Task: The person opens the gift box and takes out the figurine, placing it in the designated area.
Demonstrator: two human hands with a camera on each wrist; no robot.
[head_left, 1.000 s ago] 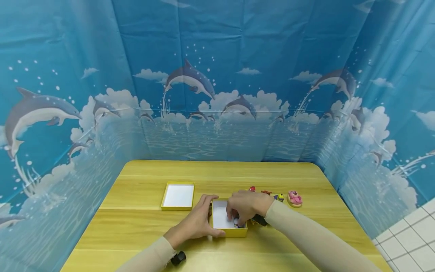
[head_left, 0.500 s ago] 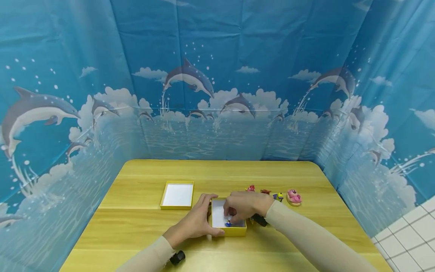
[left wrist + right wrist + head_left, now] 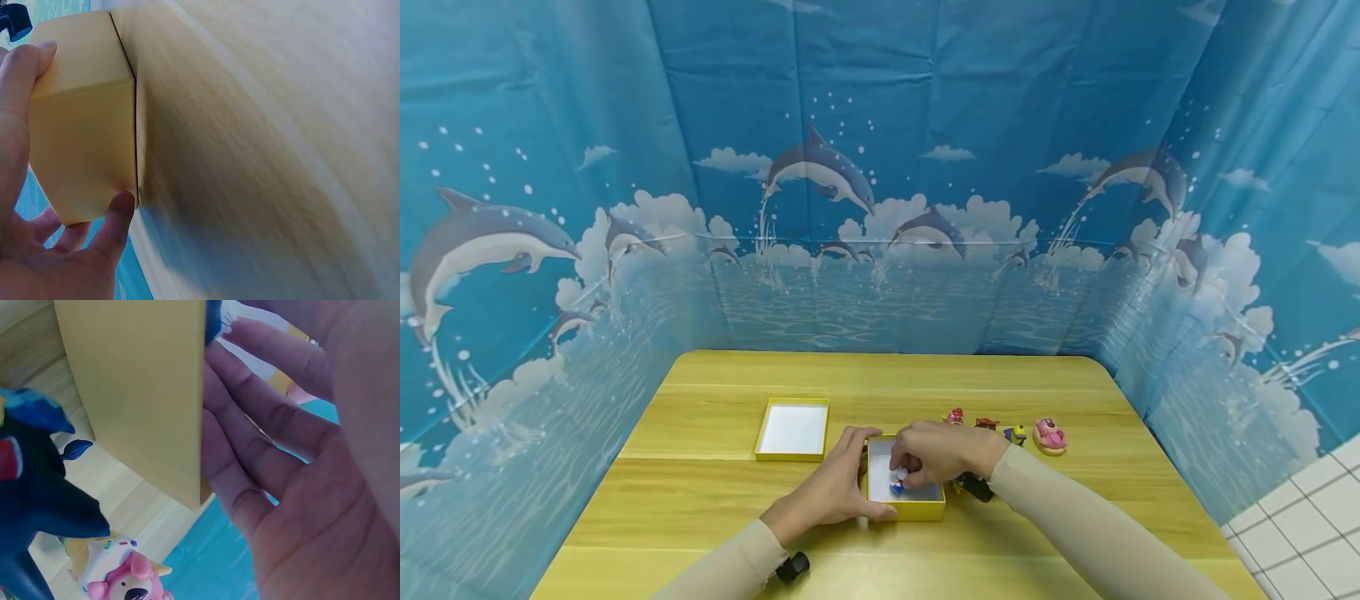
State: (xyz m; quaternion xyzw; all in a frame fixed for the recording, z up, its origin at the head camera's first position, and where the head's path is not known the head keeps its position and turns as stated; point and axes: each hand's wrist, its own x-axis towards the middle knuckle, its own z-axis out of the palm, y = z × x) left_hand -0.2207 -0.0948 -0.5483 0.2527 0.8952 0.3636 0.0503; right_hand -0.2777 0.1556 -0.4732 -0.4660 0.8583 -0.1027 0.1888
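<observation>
A small yellow box (image 3: 919, 512) with a white inside stands without its lid on the table. My left hand (image 3: 835, 493) grips its left side, thumb at the near corner and fingers at the far one; in the left wrist view the fingertips press the box's outer walls (image 3: 84, 144). Inside the box, my right hand (image 3: 942, 450) pinches a small white-and-blue figurine (image 3: 898, 482) between thumb and fingers. Only a sliver of the figurine (image 3: 215, 322) shows past the box wall in the right wrist view. The right hand hides much of the box's inside.
The yellow-rimmed lid (image 3: 790, 457) lies inside up, left of the box. To the right stand several toy figures: a red-and-white one (image 3: 955, 416), a brown one (image 3: 987, 423), a blue-and-yellow one (image 3: 1016, 434) and a pink bear (image 3: 1050, 437). A dark blue figure (image 3: 47, 487) is close to the box's right wall.
The right hand has shifted slightly left inside the box with the figurine, which now shows more upright. The left hand has kept its grip on the box.
</observation>
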